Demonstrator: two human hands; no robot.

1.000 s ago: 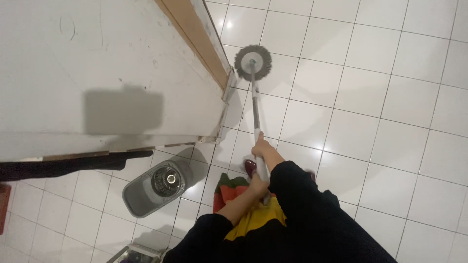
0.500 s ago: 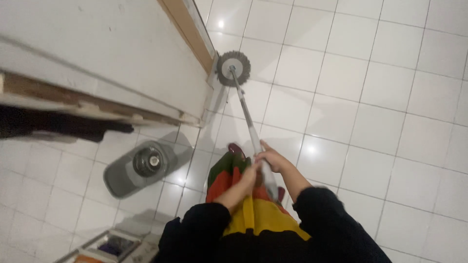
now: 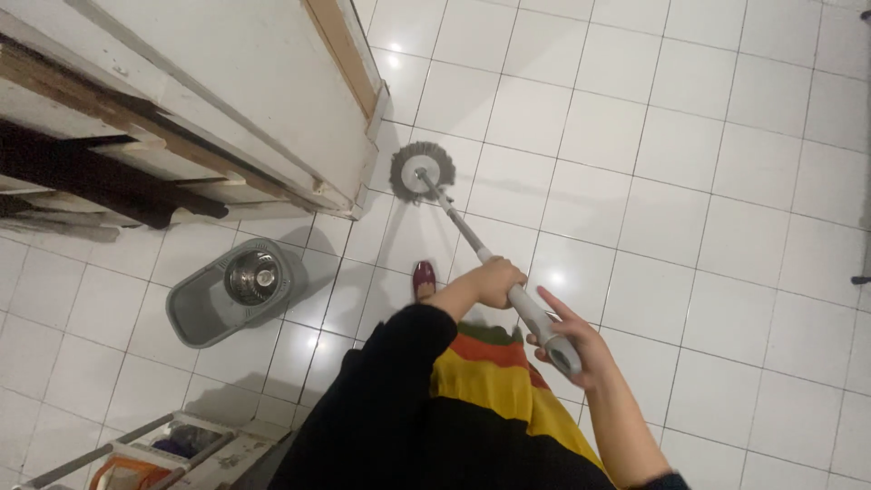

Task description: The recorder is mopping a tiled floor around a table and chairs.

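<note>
A spin mop with a round grey head [image 3: 422, 171] rests flat on the white tiled floor [image 3: 689, 191], just by the foot of a door frame [image 3: 366, 136]. Its slim grey handle [image 3: 461, 231] slants back toward me. My left hand [image 3: 496, 279] is closed around the shaft partway up. My right hand [image 3: 570, 338] holds the thick grip at the handle's end, with the fingers loosely stretched along it. Below my hands are my black sleeve and a skirt striped in green, orange and yellow.
A grey mop bucket [image 3: 204, 313] with a steel spinner basket [image 3: 252, 277] stands to the left. My dark red shoe [image 3: 424, 278] shows beside it. A white door or panel with a wooden edge [image 3: 272, 91] fills the upper left. A rack with oddments [image 3: 172, 445] sits bottom left.
The mop head has slid along the floor by the door frame's base. My hands have moved apart on the handle, the right one now at its end. The view has tilted.
</note>
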